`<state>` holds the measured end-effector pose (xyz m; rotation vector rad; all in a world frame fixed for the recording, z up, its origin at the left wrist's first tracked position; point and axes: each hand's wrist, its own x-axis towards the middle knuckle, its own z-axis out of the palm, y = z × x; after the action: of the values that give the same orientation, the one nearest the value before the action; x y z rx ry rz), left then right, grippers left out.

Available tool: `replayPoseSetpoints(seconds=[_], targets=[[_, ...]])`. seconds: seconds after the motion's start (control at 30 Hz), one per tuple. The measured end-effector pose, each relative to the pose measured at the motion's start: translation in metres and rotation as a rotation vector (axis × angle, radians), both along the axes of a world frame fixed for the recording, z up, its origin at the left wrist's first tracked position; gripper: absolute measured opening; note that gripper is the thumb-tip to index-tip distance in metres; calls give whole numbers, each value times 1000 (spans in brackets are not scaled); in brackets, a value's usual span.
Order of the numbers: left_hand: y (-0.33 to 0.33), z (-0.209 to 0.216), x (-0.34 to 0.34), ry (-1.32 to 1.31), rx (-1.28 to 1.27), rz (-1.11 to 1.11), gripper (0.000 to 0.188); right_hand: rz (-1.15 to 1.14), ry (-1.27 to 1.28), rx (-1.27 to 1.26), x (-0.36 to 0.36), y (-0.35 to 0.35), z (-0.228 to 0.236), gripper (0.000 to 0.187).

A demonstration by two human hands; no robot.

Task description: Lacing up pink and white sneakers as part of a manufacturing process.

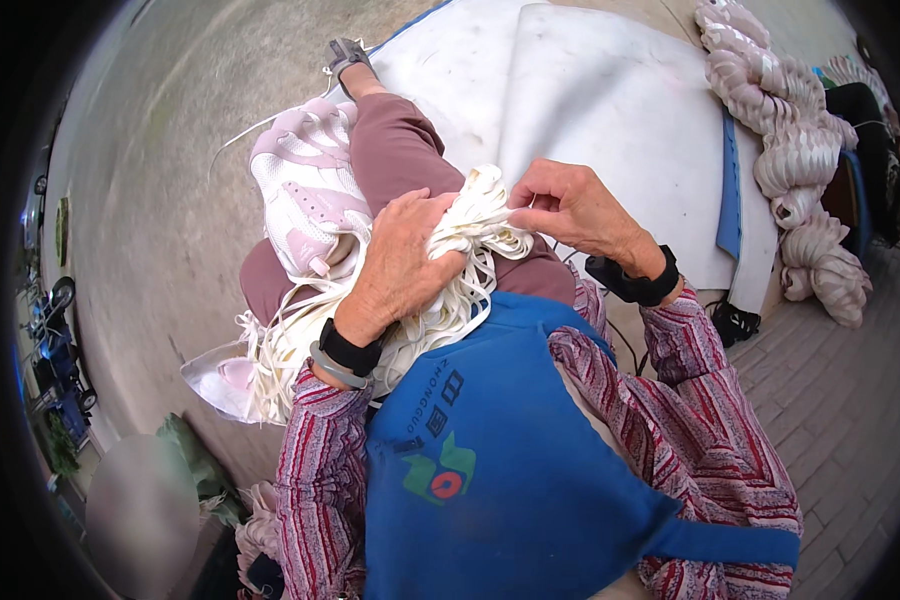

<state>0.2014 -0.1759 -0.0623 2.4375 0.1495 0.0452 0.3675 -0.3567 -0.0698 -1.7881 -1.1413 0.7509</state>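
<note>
A thick bundle of white shoelaces (475, 215) lies across my lap, its loops bunched at the top and loose strands trailing down to the left. My left hand (400, 260) holds the bundle from its left side, thumb over the strands. At the bundle's right edge, my right hand (570, 205) has thumb and forefinger pinched together on a lace; the fingertips are partly hidden. Beside my left hand, a stack of white and pink shoe uppers (310, 190) rests against my leg. More laces (280, 360) hang over a pale plastic bag (210, 375).
A large white sheet (610, 110) covers the ground ahead. Long rolls of stacked shoe uppers (780, 130) stand at the right, near a seated person partly in view. Another person is at the lower left, beside more uppers (255, 530). Parked vehicles (60, 350) show at the far left.
</note>
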Motion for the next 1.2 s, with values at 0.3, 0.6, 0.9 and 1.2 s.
replayPoseSetpoints(seconds=[0.3,0.6,0.9,1.2], targets=[[-19,10,-1,-101,183,169,63,-177,-9,45,-10,4,7,10],[-15,-13,3,-168,118,223,59,-135,116,-202,-4,-5,20,7],[-21,-13,3,-202,149,236,56,-277,-214,-216,44,-38,-19,15],[-20,-15,4,-193,119,245,56,-575,807,331,66,-54,-20,17]])
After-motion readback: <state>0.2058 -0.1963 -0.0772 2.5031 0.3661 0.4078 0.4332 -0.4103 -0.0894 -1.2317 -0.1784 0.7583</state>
